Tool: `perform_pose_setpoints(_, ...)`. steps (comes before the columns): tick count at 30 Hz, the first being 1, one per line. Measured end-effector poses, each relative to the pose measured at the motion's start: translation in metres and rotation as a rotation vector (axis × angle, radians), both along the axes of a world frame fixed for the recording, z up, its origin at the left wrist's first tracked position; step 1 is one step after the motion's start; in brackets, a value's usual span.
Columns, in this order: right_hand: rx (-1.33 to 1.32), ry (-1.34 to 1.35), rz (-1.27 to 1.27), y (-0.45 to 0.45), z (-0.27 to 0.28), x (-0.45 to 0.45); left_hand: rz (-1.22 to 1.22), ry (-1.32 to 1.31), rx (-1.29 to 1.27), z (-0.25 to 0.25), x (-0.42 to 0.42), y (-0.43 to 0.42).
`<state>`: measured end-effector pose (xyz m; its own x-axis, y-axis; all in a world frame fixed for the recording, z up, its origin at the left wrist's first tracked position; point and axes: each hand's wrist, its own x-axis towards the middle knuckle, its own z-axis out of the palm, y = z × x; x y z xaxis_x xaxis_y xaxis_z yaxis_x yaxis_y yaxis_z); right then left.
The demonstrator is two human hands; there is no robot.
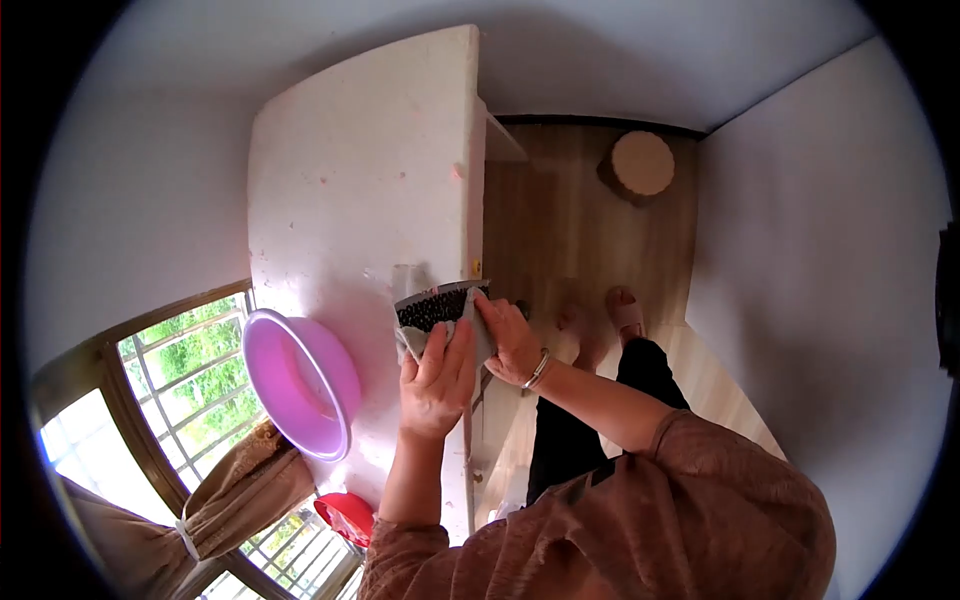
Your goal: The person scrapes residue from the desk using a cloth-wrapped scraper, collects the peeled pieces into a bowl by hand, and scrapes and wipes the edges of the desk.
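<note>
At the table's edge, both my hands are on a grey cloth point(411, 342) and a dark, light-speckled object with a grey curved rim point(432, 310). What kind of object it is I cannot make out. My left hand point(437, 385) presses its fingers onto the cloth against the object's near side. To the right, my right hand point(510, 340) grips the cloth at the object's right end, thumb and fingers closed. A bracelet circles the right wrist. The cloth and fingers hide the object's lower part.
The white table point(360, 160) has small marks on its top. A purple basin point(345, 385) stands tilted-looking by the barred window point(190, 375), with a red container point(347, 517) nearer me. A tied curtain point(245, 490) hangs there. A round stool point(643, 164) stands on the wooden floor.
</note>
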<state>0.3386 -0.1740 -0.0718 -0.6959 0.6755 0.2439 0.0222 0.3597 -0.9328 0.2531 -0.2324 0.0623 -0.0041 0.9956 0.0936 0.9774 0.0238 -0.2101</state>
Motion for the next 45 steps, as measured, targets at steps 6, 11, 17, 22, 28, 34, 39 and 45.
perform_pose_setpoints(6, -0.128, 0.107, 0.021, -0.005, -0.015, -0.002, -0.075, 0.099, -0.024, 0.000, 0.005, 0.007)
perform_pose_setpoints(11, -0.087, 0.208, -0.079, -0.011, -0.026, -0.007, -0.086, 0.086, -0.043, 0.002, 0.008, 0.009)
perform_pose_setpoints(17, -0.109, 0.276, -0.138, -0.004, -0.031, -0.020, -0.157, 0.121, 0.013, -0.007, 0.006, 0.016)
perform_pose_setpoints(22, -0.146, 0.350, -0.171, 0.001, -0.036, -0.028, -0.158, 0.133, 0.009, -0.006, 0.008, 0.030)
perform_pose_setpoints(28, -0.226, 0.403, -0.173, -0.019, -0.029, -0.020, -0.207, 0.102, -0.097, -0.002, 0.015, 0.019)
perform_pose_setpoints(34, -0.181, 0.463, -0.225, -0.011, -0.035, -0.030, -0.247, 0.131, -0.026, -0.008, 0.011, 0.023)
perform_pose_setpoints(39, -0.163, 0.497, -0.229, 0.005, -0.037, -0.039, -0.238, 0.089, 0.011, -0.011, 0.004, 0.034)
perform_pose_setpoints(45, -0.238, 0.381, -0.186, -0.010, -0.035, -0.025, -0.191, 0.080, -0.060, -0.010, 0.011, 0.029)
